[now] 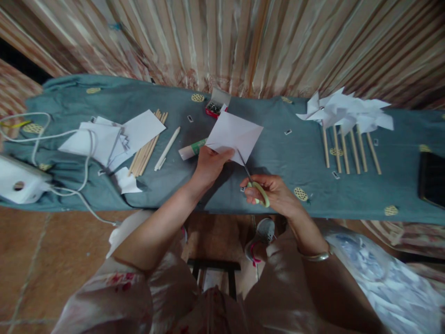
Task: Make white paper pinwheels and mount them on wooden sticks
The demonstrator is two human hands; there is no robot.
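Note:
My left hand point(212, 163) pinches a white square of paper point(235, 132) near its lower left edge, thumb on top. Crease lines run across the sheet. In my right hand point(273, 192) is a pair of scissors point(260, 191) with pale yellow-green handles. Their blades meet the paper at its lower corner, pointing toward its middle. Under and left of the sheet lies a glue stick point(191, 149) with a green band, partly covered. Just behind the paper, an open red box point(212, 109) holds small dark metallic pieces.
Several paper pinwheels point(347, 111) on wooden sticks lie at the right, a dark phone-like object point(431, 178) beyond. Leftward are a white pen point(168, 148), wooden sticks point(148, 150), paper sheets point(100, 141) and a white device point(21, 178) with cables. A plastic bag point(385, 273) stands lower right.

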